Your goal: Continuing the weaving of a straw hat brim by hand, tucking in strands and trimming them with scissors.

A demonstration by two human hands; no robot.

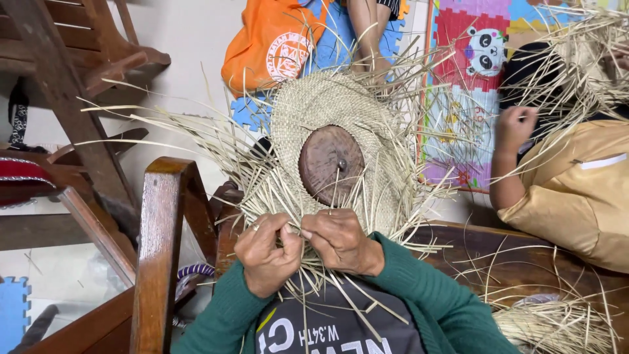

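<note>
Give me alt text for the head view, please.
Seen from above, the left hand and right hand pinch loose straw strands at the near edge of a half-woven straw hat stretched over a round wooden block. Another person's hand works straw at right.

The woven straw piece (327,118) lies in the middle, draped over a round wooden block (331,164) that shows through its centre. Its loose strands fan out to every side. At its near edge the left hand (265,252) and right hand (341,241) sit side by side, touching, both pinching strands. Just left of the hands stands a wooden chair frame (160,249), with another wooden chair (72,59) behind it at the far left. Behind the straw piece lies an orange bag (272,42) on the floor mat (462,98). To the right, another person's hand (514,128) works a second bundle of straw (580,59). More loose straw (557,324) lies at the near right.
</note>
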